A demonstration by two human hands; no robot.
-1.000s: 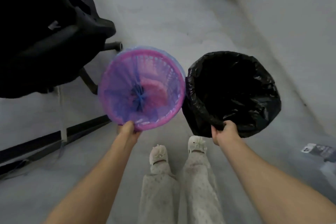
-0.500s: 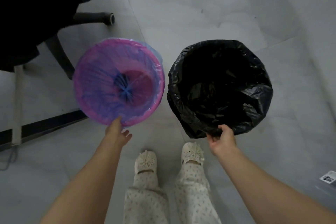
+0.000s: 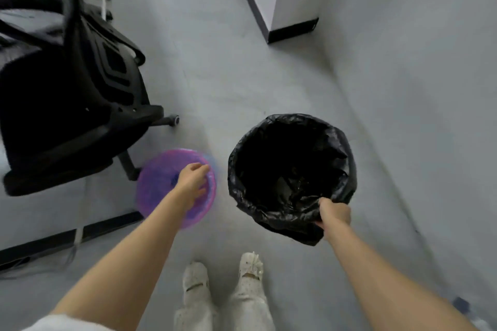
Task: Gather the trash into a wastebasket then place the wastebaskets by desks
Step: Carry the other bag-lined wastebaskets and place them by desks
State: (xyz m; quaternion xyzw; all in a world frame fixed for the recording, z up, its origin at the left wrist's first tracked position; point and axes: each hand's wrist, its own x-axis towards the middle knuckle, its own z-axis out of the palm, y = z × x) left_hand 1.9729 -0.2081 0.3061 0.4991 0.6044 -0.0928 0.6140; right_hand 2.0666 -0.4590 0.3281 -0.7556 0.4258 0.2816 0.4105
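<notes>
Two wastebaskets (image 3: pixel 291 169) on grey floor (image 3: pixel 215 62), right fingers (image 3: pixel 326 205) clamped, left fingers (image 3: pixel 199 169) apart

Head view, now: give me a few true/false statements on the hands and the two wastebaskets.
1. The right hand grips the near rim of the black-bagged wastebasket. True.
2. The left hand grips the office chair. False: it is over the pink wastebasket.
3. The pink wastebasket is beside the office chair's base. True.
4. The black-bagged wastebasket sits left of the pink one. False: it is on the right.
5. The pink wastebasket has a black liner. False: its liner is translucent blue.
</notes>
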